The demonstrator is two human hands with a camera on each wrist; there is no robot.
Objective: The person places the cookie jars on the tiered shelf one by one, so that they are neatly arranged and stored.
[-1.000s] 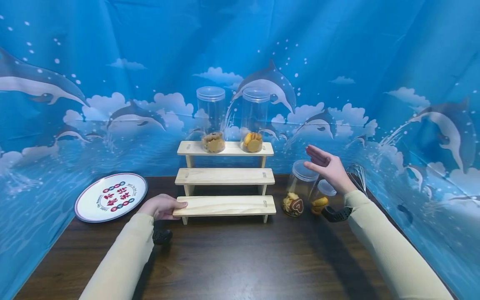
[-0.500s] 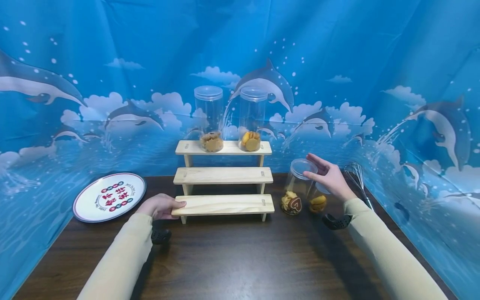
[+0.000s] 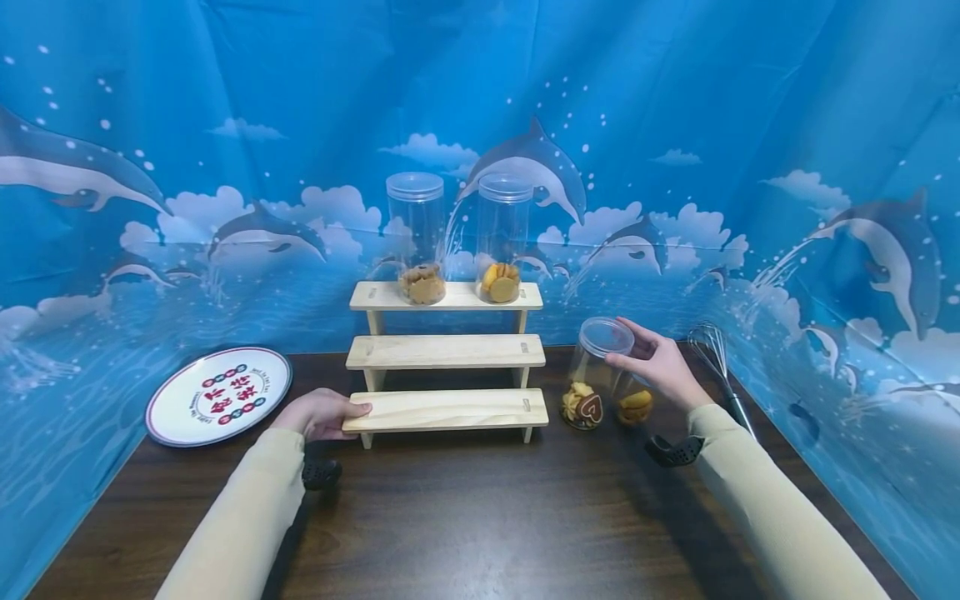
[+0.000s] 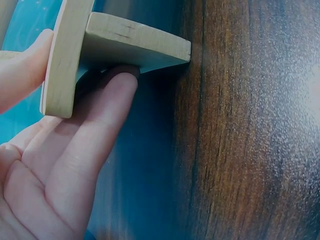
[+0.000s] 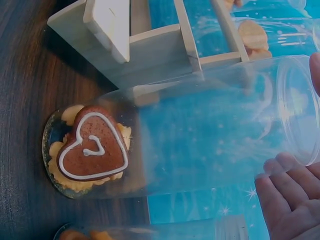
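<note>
My left hand (image 3: pixel 318 414) grips the left end of the lowest step of a three-tier wooden display stand (image 3: pixel 457 407). Its thumb lies on top, and its fingers are tucked beneath against the stand's leg (image 4: pixel 135 37). To the stand's right, a tall clear cookie jar (image 3: pixel 603 335) stands upright on the table, a heart-shaped brown cookie (image 5: pixel 93 146) with white icing at its bottom. My right hand (image 3: pixel 654 365) is spread around that jar's lid, thumb in front and extended fingers at the far right side, fingertips right at the jar wall.
A shorter jar (image 3: pixel 634 407) of yellow cookies stands partly behind my right hand. Two tall cookie jars, the left one (image 3: pixel 422 283) and the right one (image 3: pixel 501 282), occupy the top step. A whisk (image 3: pixel 718 367) lies far right; a white plate (image 3: pixel 217 396) leans at left.
My right hand has come down and slightly left, from above the jars to the tall jar's lid. The left hand keeps its hold on the stand. The view has shifted slightly.
</note>
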